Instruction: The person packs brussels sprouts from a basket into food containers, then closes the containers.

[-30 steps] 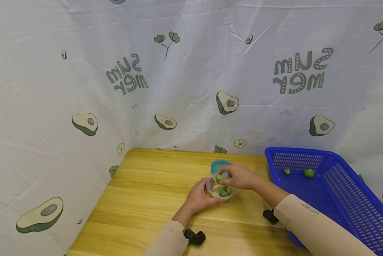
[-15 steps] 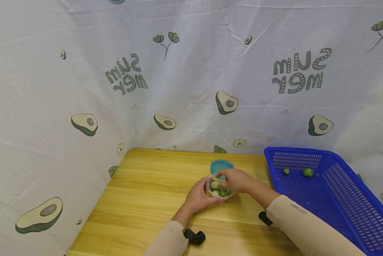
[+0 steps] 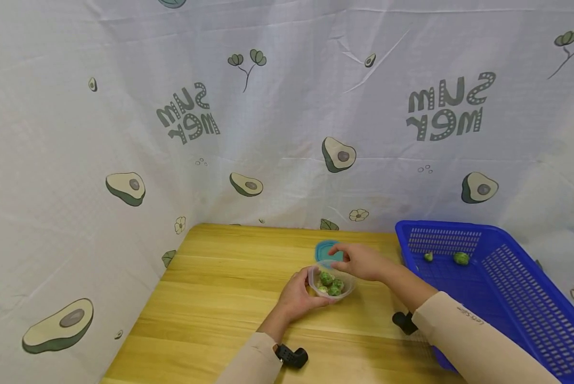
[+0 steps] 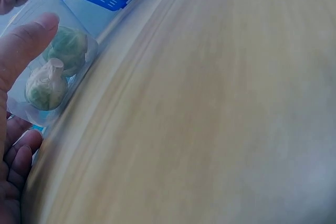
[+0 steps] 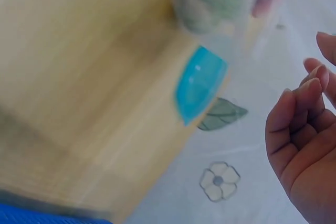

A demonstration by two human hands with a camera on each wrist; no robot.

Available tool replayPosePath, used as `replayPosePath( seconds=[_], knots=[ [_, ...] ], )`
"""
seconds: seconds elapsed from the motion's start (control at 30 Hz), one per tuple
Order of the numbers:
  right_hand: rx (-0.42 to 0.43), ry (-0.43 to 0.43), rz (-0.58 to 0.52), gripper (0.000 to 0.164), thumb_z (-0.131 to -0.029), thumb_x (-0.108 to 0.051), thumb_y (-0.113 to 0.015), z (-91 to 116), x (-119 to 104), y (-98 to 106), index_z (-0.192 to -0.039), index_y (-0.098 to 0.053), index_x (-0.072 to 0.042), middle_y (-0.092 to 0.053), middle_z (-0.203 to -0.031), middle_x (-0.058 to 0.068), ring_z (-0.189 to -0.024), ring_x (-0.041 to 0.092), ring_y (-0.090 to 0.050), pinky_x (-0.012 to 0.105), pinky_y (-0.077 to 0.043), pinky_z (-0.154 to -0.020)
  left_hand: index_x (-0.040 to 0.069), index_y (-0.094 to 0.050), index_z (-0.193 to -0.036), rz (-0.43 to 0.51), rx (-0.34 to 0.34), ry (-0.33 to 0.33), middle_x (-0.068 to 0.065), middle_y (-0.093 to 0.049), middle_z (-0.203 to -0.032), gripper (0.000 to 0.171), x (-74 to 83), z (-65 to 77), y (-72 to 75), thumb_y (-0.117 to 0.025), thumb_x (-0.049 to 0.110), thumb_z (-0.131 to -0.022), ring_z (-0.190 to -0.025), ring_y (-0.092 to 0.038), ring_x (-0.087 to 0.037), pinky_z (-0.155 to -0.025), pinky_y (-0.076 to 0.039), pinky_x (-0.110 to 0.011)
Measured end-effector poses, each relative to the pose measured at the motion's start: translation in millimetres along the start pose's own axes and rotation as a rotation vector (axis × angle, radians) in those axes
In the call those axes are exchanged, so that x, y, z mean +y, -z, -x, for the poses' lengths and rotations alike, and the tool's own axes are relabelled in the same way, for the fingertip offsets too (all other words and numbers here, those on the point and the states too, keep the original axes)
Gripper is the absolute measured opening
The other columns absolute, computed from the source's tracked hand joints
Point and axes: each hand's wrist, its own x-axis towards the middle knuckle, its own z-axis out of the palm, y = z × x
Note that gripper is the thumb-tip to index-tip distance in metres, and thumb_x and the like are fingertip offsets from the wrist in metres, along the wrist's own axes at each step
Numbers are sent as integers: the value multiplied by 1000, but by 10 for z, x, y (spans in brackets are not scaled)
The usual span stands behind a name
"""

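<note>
Over the wooden table [image 3: 219, 277], our left hand [image 3: 296, 296] grips the clear tub [image 3: 348, 284] of sprouts [image 3: 335, 288]; beside its rim our right hand [image 3: 363, 262], fingers parted, holds nothing. We seem mid-filling; next likely calls for reaching into the blue basket [image 3: 459, 298].

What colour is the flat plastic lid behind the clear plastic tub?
The flat plastic lid is turquoise; clearest in right wrist view.

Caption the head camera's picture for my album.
Left hand gripping a clear tub of Brussels sprouts, right hand empty beside it, blue basket nearby.
</note>
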Motion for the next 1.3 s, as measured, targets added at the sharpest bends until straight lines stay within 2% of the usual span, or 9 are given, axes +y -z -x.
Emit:
replayPosePath(
  seconds=[0.17, 0.4, 0.6, 0.73, 0.93, 1.1, 1.3],
  knots=[
    [36, -4, -69, 32, -90, -29, -61, 86, -15, 213, -118, -58, -15, -46, -64, 0, -51, 15, -39, 29, -34, -49, 18, -47, -130, 12, 4, -12, 4, -52, -118, 83, -2, 6, 0, -75, 59, -64, -103, -50, -10, -85, -44, -30],
    [136, -2, -47, 33, -91, -32, -59, 204, 97, 477, -119, -58, -15, -50, -69, 0, -56, 17, -44, 32, -38, -51, 19, -48, -130, 13, 1, 0, 6, -52, -117, 83, 6, 7, 0, -77, 58, -63, -101, -50, -8, -85, -44, -30],
    [205, -74, -65, 37, -92, -38, -56, 310, 314, 661, -122, -56, -17, -51, -72, 3, -58, 20, -45, 33, -39, -52, 21, -47, -131, 12, 1, 16, 8, -51, -117, 85, 2, 4, -12, -78, 59, -60, -102, -49, -7, -86, -43, -29],
    [248, -134, -77, 41, -93, -41, -53, 397, 464, 751, -124, -54, -14, -49, -73, 6, -56, 21, -43, 34, -37, -50, 20, -46, -132, 6, 2, 12, 7, -51, -118, 87, -6, 5, -17, -78, 59, -61, -103, -50, -7, -86, -44, -29],
    [307, -223, -68, 51, -92, -50, -48, 511, 756, 810, -124, -52, -11, -45, -73, 8, -51, 21, -40, 34, -35, -45, 20, -47, -131, -11, 3, 22, 8, -52, -117, 87, -9, -2, -15, -78, 59, -60, -102, -50, -5, -86, -43, -28],
    [324, -286, -56, 49, -94, -45, -47, 593, 1018, 775, -124, -51, -6, -44, -71, 8, -49, 21, -42, 34, -35, -45, 21, -47, -131, -8, 1, 27, 9, -51, -116, 87, -10, -2, -16, -77, 60, -59, -101, -50, -5, -86, -43, -28],
    [318, -342, -21, 52, -95, -43, -47, 659, 1332, 657, -121, -52, 2, -52, -80, 13, -63, 24, -48, 35, -37, -51, 21, -46, -131, -19, 8, 21, 10, -51, -115, 89, -25, -5, -24, -75, 64, -59, -101, -50, -5, -86, -43, -28]
  ],
)
